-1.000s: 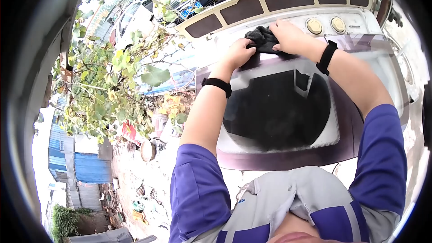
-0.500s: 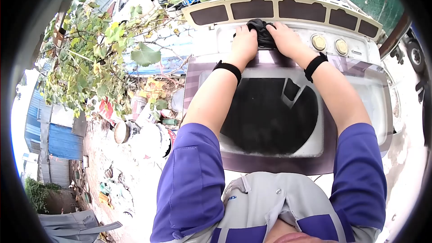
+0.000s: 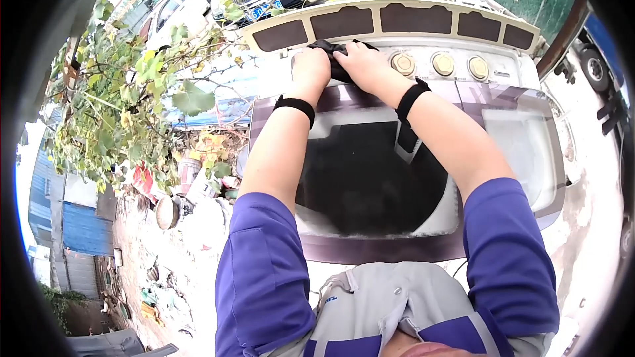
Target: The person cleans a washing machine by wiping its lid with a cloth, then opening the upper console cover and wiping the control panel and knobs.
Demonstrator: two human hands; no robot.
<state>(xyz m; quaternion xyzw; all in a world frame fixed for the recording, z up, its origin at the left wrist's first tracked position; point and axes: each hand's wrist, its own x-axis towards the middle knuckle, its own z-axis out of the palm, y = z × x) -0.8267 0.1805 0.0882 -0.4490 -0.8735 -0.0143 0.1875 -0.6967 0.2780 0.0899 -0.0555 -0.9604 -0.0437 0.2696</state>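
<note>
Black cloth [image 3: 338, 71] gripped by curled left hand [image 3: 311, 67] and right hand [image 3: 365, 66], washing-machine knobs [image 3: 442, 64] alongside, vine leaves [image 3: 193, 98] at left

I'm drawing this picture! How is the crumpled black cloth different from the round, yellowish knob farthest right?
Colour: the crumpled black cloth is dark, while the round, yellowish knob is pale.
Shape: the cloth is bunched; the knob is neatly round.
Touch: the left hand and right hand are on the cloth; neither touches the knob.
Both are at the far side of the white-and-purple machine.
</note>
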